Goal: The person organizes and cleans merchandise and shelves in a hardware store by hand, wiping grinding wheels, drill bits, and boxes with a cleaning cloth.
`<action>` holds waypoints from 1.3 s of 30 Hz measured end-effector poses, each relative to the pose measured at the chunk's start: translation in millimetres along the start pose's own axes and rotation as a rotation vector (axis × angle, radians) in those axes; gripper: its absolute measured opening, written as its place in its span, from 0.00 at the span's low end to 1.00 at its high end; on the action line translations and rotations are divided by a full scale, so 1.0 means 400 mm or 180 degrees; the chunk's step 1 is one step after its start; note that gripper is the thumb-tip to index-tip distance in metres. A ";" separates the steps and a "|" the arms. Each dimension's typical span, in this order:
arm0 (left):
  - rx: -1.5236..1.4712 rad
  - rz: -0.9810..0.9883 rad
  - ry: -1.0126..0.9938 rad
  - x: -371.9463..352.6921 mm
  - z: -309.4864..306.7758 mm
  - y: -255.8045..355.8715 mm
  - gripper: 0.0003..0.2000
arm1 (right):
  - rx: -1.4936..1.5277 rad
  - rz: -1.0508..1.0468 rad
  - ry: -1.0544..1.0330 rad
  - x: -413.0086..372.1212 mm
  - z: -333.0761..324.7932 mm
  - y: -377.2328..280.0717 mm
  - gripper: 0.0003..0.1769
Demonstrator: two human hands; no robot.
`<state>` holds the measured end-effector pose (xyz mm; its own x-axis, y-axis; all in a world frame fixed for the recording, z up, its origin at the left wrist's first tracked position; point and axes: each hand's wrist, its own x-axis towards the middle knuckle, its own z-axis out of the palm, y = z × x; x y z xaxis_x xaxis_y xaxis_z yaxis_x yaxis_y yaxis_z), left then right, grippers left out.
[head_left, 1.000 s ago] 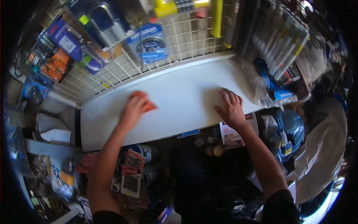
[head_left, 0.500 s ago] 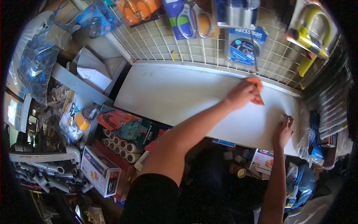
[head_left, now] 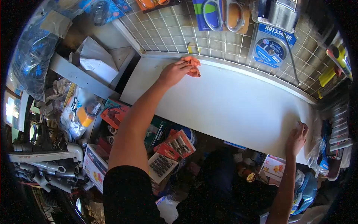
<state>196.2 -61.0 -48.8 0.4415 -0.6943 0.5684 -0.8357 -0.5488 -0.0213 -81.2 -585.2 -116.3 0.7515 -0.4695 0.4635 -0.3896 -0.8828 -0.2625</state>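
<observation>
My left hand [head_left: 175,74] is closed around an orange cloth [head_left: 192,61], pressed to the far edge of a white shelf board [head_left: 223,100] beneath the wire grid. Parts of the cloth show between and past the fingers; the rest is hidden by the hand. Near the board's right end, my right hand [head_left: 296,140] rests on the white surface, its fingers loosely bent and apart with nothing visible in them.
Behind the board a wire grid [head_left: 167,33] holds packaged scissors [head_left: 223,15] and a cutting disc pack [head_left: 269,48]. Bit sets [head_left: 175,145] and boxes [head_left: 95,166] crowd the near left. Grey pipe fittings [head_left: 48,168] lie further left. Plastic-wrapped goods [head_left: 317,153] border the right end.
My left hand has swept the orange cloth leftward along the back of the board. My right hand stays on the board's right end. The view has shifted a little.
</observation>
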 end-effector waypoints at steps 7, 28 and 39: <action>0.0265 -0.0110 -0.0718 -0.031 0.017 -0.073 0.16 | 0.0300 -0.0131 0.0045 0.008 -0.004 0.010 0.21; 0.1222 0.0510 -0.0717 -0.128 -0.030 -0.248 0.15 | 0.0044 -0.0557 0.0002 0.012 0.014 0.070 0.19; 0.1629 -0.2863 -0.1419 -0.271 -0.172 -0.451 0.17 | 0.0381 -0.0051 -0.0042 0.004 -0.029 0.003 0.20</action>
<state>276.5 145.1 -49.9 0.9788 0.0019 0.2047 0.0323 -0.9889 -0.1451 -86.6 -587.4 -106.1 0.7643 -0.4544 0.4575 -0.3117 -0.8815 -0.3548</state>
